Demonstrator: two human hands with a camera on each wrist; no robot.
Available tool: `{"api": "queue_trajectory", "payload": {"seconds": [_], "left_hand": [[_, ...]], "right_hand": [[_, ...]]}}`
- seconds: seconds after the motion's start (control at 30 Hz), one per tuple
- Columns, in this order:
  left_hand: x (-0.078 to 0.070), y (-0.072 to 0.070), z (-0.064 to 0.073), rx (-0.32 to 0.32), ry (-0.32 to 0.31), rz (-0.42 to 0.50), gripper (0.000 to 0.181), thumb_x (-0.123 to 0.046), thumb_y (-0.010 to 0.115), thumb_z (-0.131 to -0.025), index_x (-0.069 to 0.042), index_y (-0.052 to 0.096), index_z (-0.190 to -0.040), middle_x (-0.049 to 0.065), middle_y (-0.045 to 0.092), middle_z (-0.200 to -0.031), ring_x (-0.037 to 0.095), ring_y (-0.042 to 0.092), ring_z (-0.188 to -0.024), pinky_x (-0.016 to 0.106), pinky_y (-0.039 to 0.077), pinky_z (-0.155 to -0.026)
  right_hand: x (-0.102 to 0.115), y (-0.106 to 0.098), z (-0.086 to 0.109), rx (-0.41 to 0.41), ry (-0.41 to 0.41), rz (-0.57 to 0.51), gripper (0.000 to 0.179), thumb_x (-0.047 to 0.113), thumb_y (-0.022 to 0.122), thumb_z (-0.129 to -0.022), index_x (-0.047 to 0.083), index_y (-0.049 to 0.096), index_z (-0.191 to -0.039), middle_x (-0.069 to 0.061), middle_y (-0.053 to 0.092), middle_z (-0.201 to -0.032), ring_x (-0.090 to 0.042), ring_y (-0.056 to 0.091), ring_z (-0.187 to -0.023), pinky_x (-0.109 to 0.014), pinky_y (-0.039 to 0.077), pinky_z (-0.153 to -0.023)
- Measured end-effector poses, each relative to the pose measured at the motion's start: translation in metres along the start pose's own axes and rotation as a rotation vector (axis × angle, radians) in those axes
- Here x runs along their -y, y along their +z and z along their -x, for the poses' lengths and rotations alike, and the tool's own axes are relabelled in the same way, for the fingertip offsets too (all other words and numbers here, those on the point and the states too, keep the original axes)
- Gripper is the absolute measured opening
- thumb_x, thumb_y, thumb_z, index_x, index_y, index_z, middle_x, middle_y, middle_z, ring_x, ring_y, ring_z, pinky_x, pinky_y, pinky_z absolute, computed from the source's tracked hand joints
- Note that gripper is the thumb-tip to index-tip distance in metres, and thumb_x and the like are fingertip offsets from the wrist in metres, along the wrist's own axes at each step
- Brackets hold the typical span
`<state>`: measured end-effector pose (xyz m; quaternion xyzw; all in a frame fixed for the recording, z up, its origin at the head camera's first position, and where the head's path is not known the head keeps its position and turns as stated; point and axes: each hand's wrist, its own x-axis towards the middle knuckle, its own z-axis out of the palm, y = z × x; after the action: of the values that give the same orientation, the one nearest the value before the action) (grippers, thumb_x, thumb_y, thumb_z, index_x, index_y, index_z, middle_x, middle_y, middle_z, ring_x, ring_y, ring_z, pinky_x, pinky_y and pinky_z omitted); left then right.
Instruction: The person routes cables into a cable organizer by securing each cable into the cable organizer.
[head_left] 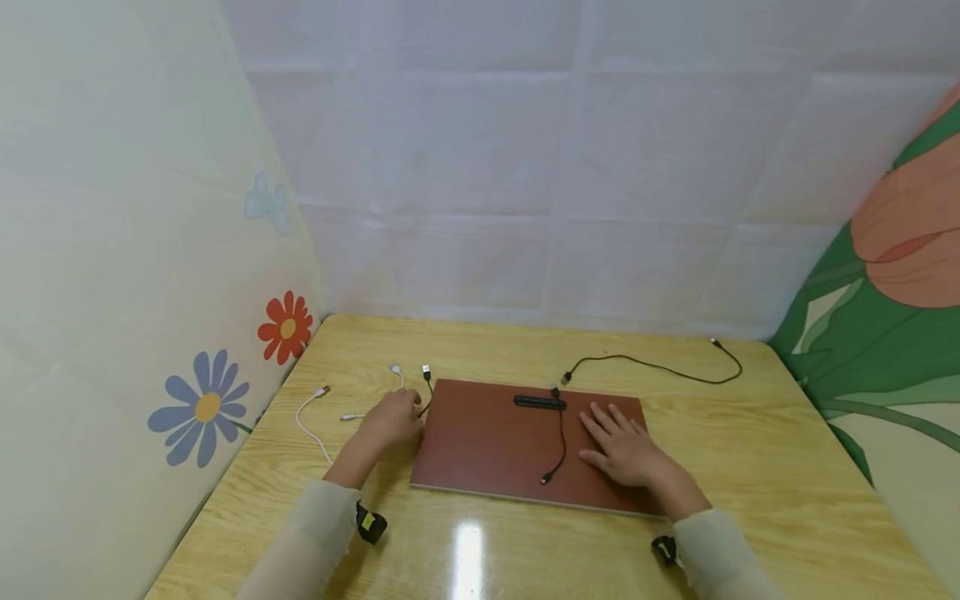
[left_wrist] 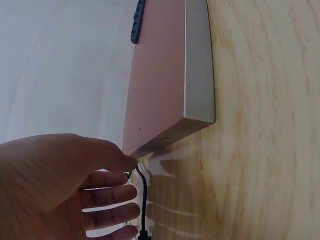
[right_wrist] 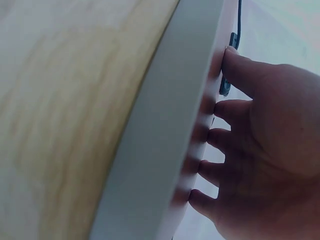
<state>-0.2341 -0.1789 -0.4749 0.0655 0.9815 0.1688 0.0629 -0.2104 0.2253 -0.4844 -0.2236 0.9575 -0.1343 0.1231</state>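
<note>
Support, probably, from right hand (head_left: 626, 454) spread across red-brown slab (head_left: 480, 442); left hand (head_left: 393, 419) beside black cable (left_wrist: 145, 192), pinch impossible to tell

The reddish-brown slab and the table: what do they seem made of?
The slab: perhaps coated board or plastic, judging by its smooth, satiny top and plain pale sides. The table: wood or wood-look laminate, given the grain; glossy, since it mirrors light.
</note>
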Motion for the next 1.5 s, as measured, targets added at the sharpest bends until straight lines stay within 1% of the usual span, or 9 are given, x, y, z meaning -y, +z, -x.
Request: {"api": "queue_trajectory", "payload": {"seconds": [0.3, 0.57, 0.67, 0.77, 0.83, 0.93, 1.13, 1.33, 1.5], "left_hand": [[0.002, 0.001, -0.005, 0.014, -0.009, 0.004, 0.032, -0.005, 0.061, -0.090, 0.005, 0.064, -0.121, 0.020, 0.065, -0.115, 0.039, 0.061, -0.112, 0.051, 0.051, -0.097], [0.003, 0.002, -0.009, 0.025, -0.006, 0.003, 0.031, -0.009, 0.061, -0.092, 0.005, 0.066, -0.119, 0.018, 0.063, -0.112, 0.037, 0.062, -0.108, 0.050, 0.052, -0.093], [0.003, 0.004, -0.011, 0.022, -0.007, -0.001, 0.021, -0.009, 0.062, -0.092, 0.003, 0.068, -0.108, 0.016, 0.062, -0.103, 0.033, 0.062, -0.097, 0.048, 0.053, -0.086], [0.003, 0.006, -0.014, 0.011, -0.001, -0.009, 0.008, -0.007, 0.061, -0.091, -0.001, 0.066, -0.088, 0.013, 0.060, -0.090, 0.027, 0.059, -0.082, 0.044, 0.052, -0.074], [0.003, 0.006, -0.015, 0.005, 0.000, -0.014, 0.013, -0.006, 0.060, -0.091, -0.004, 0.062, -0.078, 0.011, 0.058, -0.083, 0.024, 0.056, -0.074, 0.042, 0.050, -0.069], [0.003, 0.007, -0.017, -0.005, 0.009, -0.033, 0.021, -0.005, 0.059, -0.092, -0.005, 0.062, -0.070, 0.011, 0.060, -0.077, 0.023, 0.057, -0.070, 0.043, 0.051, -0.066], [0.000, 0.007, -0.019, 0.009, 0.001, -0.064, 0.024, -0.006, 0.056, -0.093, -0.002, 0.065, -0.071, 0.012, 0.064, -0.075, 0.025, 0.061, -0.069, 0.045, 0.054, -0.069], [-0.004, 0.006, -0.019, 0.037, -0.050, -0.059, 0.021, -0.007, 0.057, -0.092, -0.003, 0.063, -0.073, 0.009, 0.061, -0.074, 0.022, 0.055, -0.067, 0.041, 0.052, -0.065], [-0.007, 0.001, -0.017, 0.051, -0.088, -0.050, 0.019, -0.007, 0.057, -0.093, -0.004, 0.063, -0.075, 0.009, 0.062, -0.077, 0.022, 0.056, -0.068, 0.040, 0.051, -0.064]], "right_hand": [[0.000, 0.002, 0.001, -0.010, 0.007, -0.006, 0.068, 0.042, 0.052, -0.105, 0.002, 0.034, -0.156, -0.026, 0.022, -0.163, -0.054, 0.014, -0.149, -0.074, 0.015, -0.113], [0.002, 0.002, 0.003, -0.021, 0.010, -0.025, 0.066, 0.038, 0.053, -0.105, 0.000, 0.034, -0.156, -0.027, 0.022, -0.163, -0.054, 0.013, -0.149, -0.074, 0.014, -0.113], [0.003, 0.002, 0.003, -0.023, 0.010, -0.023, 0.066, 0.037, 0.053, -0.105, 0.000, 0.034, -0.156, -0.026, 0.022, -0.163, -0.053, 0.013, -0.149, -0.074, 0.014, -0.113], [0.004, 0.002, 0.002, -0.026, 0.007, -0.025, 0.066, 0.037, 0.053, -0.105, 0.001, 0.034, -0.156, -0.026, 0.022, -0.163, -0.053, 0.013, -0.149, -0.073, 0.014, -0.113], [0.004, 0.002, 0.002, -0.030, 0.005, -0.029, 0.066, 0.036, 0.054, -0.105, 0.001, 0.034, -0.156, -0.027, 0.022, -0.163, -0.053, 0.013, -0.149, -0.074, 0.014, -0.113], [0.004, 0.003, 0.003, -0.027, 0.011, -0.028, 0.066, 0.037, 0.053, -0.105, 0.001, 0.034, -0.156, -0.026, 0.023, -0.163, -0.053, 0.014, -0.149, -0.073, 0.014, -0.114], [0.007, 0.001, 0.004, -0.018, 0.023, -0.034, 0.065, 0.037, 0.053, -0.105, 0.002, 0.034, -0.156, -0.026, 0.023, -0.163, -0.052, 0.013, -0.149, -0.073, 0.014, -0.114], [0.006, 0.001, 0.003, -0.023, 0.027, -0.030, 0.065, 0.037, 0.053, -0.105, 0.001, 0.034, -0.156, -0.026, 0.023, -0.163, -0.053, 0.014, -0.149, -0.073, 0.014, -0.114], [0.007, 0.002, 0.003, -0.015, 0.036, -0.030, 0.065, 0.037, 0.053, -0.105, 0.002, 0.034, -0.156, -0.025, 0.023, -0.164, -0.052, 0.014, -0.149, -0.073, 0.014, -0.114]]}}
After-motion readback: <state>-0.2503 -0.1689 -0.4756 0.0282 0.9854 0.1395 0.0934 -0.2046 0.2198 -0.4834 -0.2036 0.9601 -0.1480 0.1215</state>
